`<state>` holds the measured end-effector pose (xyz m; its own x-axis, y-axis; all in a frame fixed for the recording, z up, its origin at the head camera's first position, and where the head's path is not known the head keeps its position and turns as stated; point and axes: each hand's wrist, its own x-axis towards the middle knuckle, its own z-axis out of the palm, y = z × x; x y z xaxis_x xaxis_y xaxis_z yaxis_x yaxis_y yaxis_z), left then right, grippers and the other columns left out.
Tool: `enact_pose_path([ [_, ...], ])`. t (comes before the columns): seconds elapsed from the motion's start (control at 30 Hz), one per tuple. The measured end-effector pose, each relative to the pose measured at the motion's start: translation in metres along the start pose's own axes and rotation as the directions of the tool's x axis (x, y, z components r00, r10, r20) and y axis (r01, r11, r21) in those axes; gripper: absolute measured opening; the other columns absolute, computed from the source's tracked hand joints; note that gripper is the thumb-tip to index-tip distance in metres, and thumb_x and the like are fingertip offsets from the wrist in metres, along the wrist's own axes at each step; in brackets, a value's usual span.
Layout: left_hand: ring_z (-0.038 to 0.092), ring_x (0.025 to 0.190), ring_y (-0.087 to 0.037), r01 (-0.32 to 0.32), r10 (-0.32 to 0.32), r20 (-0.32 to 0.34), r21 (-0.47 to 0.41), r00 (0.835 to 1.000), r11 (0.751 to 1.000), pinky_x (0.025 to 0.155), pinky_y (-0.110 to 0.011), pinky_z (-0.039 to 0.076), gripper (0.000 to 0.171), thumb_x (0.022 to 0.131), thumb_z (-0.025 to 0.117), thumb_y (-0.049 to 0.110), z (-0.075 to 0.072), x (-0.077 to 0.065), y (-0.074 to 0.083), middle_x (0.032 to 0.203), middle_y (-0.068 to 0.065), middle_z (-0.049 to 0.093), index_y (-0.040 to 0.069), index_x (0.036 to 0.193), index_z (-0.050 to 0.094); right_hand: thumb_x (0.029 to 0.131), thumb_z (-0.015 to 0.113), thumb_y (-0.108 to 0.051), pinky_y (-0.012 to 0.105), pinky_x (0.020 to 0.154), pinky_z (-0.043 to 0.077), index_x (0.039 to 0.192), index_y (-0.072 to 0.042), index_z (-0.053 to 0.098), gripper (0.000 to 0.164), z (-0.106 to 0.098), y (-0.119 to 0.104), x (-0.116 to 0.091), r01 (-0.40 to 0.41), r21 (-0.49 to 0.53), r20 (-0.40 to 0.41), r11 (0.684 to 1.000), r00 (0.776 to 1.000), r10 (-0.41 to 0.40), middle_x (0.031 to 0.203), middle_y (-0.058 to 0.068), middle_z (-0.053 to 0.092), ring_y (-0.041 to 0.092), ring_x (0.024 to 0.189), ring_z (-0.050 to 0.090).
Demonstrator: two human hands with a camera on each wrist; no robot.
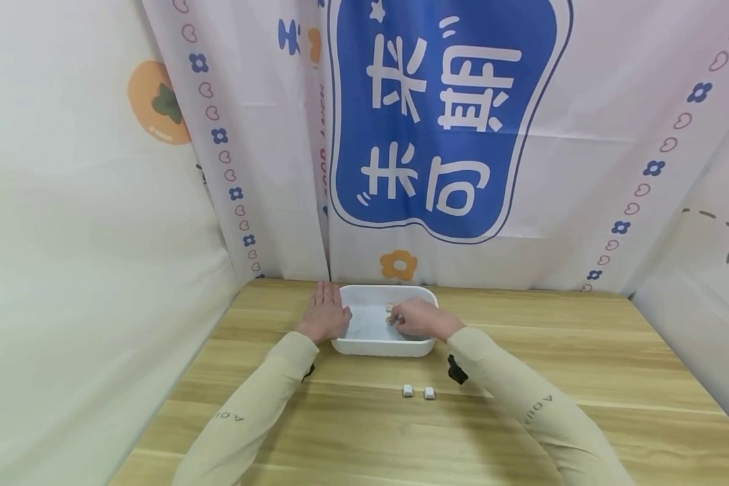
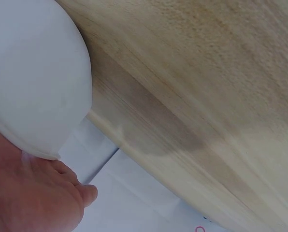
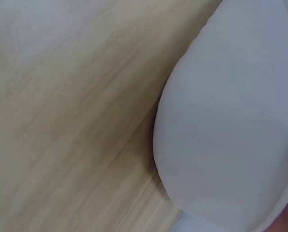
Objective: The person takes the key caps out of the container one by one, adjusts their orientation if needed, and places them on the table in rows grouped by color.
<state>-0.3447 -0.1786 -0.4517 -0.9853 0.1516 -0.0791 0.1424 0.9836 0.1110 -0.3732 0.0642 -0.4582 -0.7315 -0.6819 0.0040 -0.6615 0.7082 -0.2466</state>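
A white plastic tray [image 1: 383, 348] stands near the back edge of the wooden table. My left hand [image 1: 326, 316] rests over its left rim with fingers straight; the left wrist view shows the same hand [image 2: 42, 193] at the rim. Reaching over the right side, my right hand [image 1: 418, 318] has its fingers curled down inside the tray. Its fingertips pinch a small pale keycap, largely hidden by them. Another keycap [image 1: 389, 308] lies in the tray just beyond those fingers. In the right wrist view, the tray's outer wall [image 3: 226, 116] hides most of the hand.
Two white keycaps, a left one [image 1: 408, 391] and a right one [image 1: 429, 393], sit on the wooden table [image 1: 340, 425] in front of the tray. A printed white curtain [image 1: 279, 236] hangs right behind the table, with more cloth at both sides.
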Motion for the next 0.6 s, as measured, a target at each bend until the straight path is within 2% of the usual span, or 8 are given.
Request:
enact_pose_path([
  [0.3,-0.007,0.152,-0.040,0.002,-0.002,0.001,-0.010,1.000,1.000,0.125,-0.050,0.005,0.071,0.104,0.023,0.040,-0.0010,-0.0009,0.0015,0.161,-0.028,-0.009,-0.006,0.155,0.005,0.086,0.068,-0.011,0.033,0.086,0.055,0.108,-0.011,0.072,0.022,0.0059,-0.0022,0.0049,-0.019,-0.051,-0.027,0.999,0.999,0.017,0.111,0.001,0.074,0.016,0.092,0.067],
  [0.6,-0.009,0.152,-0.040,0.002,-0.002,0.006,0.001,1.000,1.000,0.125,-0.050,0.005,0.072,0.104,0.020,0.042,-0.0014,-0.0010,0.0006,0.161,-0.028,-0.009,-0.005,0.155,0.002,0.089,0.065,-0.009,0.034,0.092,0.054,0.109,-0.010,0.072,0.021,0.0072,-0.0028,0.0054,-0.030,-0.020,-0.030,0.999,0.999,0.029,0.113,0.002,0.073,0.019,0.104,0.067],
])
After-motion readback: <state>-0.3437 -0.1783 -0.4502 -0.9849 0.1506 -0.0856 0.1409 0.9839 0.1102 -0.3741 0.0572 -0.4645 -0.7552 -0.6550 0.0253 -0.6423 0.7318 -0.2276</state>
